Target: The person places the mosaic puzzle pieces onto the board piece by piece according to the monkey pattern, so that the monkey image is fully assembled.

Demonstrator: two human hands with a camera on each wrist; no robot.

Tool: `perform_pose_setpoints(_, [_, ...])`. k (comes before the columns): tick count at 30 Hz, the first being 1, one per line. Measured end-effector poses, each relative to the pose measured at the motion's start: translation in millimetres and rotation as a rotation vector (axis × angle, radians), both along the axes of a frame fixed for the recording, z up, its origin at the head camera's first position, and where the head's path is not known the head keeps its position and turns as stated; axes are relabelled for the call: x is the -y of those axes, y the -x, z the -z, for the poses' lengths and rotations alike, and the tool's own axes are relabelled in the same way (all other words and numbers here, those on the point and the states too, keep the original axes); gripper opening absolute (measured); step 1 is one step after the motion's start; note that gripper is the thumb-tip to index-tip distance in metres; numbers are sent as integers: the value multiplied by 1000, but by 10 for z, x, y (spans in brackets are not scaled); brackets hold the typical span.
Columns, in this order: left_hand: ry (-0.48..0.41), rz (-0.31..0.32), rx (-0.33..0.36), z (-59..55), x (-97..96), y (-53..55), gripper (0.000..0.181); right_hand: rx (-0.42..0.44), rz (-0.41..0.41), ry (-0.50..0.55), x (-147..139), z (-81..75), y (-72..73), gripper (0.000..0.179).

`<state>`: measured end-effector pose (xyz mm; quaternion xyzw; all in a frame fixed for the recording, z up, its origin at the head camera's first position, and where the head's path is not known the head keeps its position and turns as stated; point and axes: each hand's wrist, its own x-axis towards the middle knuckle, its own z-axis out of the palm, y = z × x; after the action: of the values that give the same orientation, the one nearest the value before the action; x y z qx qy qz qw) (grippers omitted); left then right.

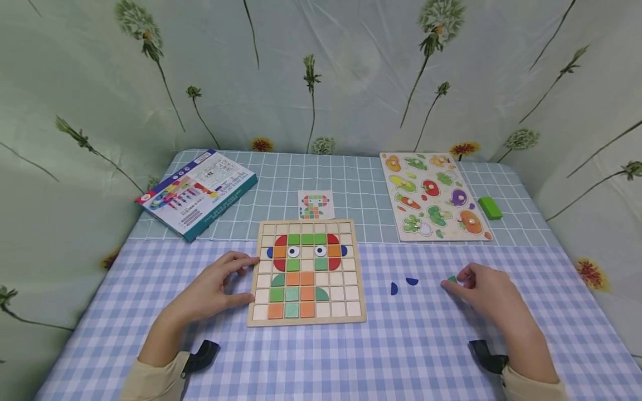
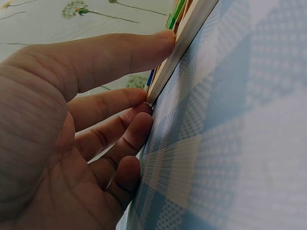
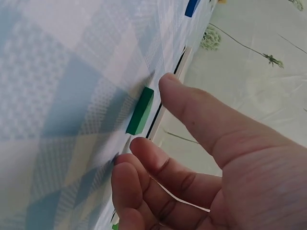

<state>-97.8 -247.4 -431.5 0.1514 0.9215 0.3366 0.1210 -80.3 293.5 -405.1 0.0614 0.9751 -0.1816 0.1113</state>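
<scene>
A wooden grid board (image 1: 338, 275) lies on the checked cloth, with coloured tiles forming a figure on it. My left hand (image 1: 220, 284) rests at its left side, thumb and fingertips touching the frame; the left wrist view shows the thumb on the board's edge (image 2: 180, 55). To the right, my right hand (image 1: 484, 289) hovers low over a small green piece (image 3: 140, 111). Thumb and index finger stand on either side of that piece, with a small gap visible in the right wrist view. Two blue half-round pieces (image 1: 394, 288) lie between the board and my right hand.
Behind the board stands a small picture card (image 1: 316, 205) showing a similar figure. A boxed game (image 1: 198, 192) lies at the back left. At the back right are a vegetable puzzle board (image 1: 436, 195) and a green block (image 1: 490, 208).
</scene>
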Motion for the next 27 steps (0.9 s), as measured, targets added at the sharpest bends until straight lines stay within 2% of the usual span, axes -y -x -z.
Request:
perform_pose_setpoints(12, [-9, 2, -4, 8, 4, 3, 73, 8, 10, 23, 63, 22, 34, 35])
perform_pose_setpoints(22, [-1, 7, -20, 14, 7, 6, 72, 33, -41, 47, 142, -13, 127, 27])
perform_pose_setpoints(27, [2, 7, -16, 7, 6, 5, 72, -15, -105, 69, 315, -50, 169, 24])
